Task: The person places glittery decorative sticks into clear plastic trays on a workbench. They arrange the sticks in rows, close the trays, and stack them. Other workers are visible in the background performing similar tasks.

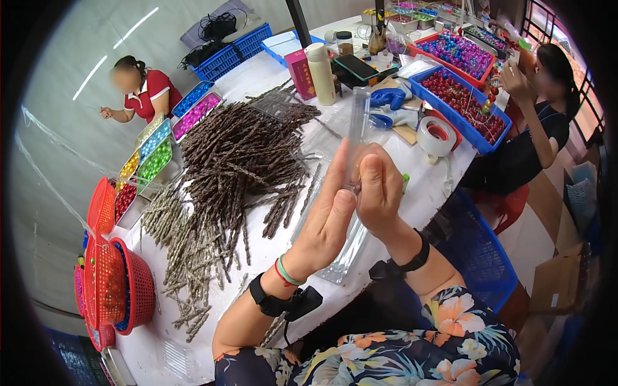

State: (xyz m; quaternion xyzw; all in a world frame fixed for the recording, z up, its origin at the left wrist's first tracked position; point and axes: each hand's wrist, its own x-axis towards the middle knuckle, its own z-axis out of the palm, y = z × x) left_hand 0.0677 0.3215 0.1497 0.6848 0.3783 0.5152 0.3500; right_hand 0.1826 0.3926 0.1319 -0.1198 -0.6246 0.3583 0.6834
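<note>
Above the table's front part, my right hand (pixel 380 193) is closed around the lower end of a long clear plastic sleeve (pixel 359 116), which stands nearly upright. Its thumb points up. My left hand (pixel 325 222) is stretched flat, palm turned toward the right hand, with its fingers along the side of the plastic; whether they press on it I cannot tell. Beneath the hands lie more clear plastic sleeves (pixel 347 257). To the left spreads a big heap of dark brown braided strands (pixel 232 148), with paler greenish ones (pixel 183 244) at its near end.
Bead trays (pixel 154 161) and red plastic baskets (pixel 138 289) line the left side. Toward the right are a tape roll (pixel 436 136), gloves (pixel 389 106) and a blue bead basket (pixel 454 96). A cream bottle (pixel 320 74) stands at the back. Two people sit around the table.
</note>
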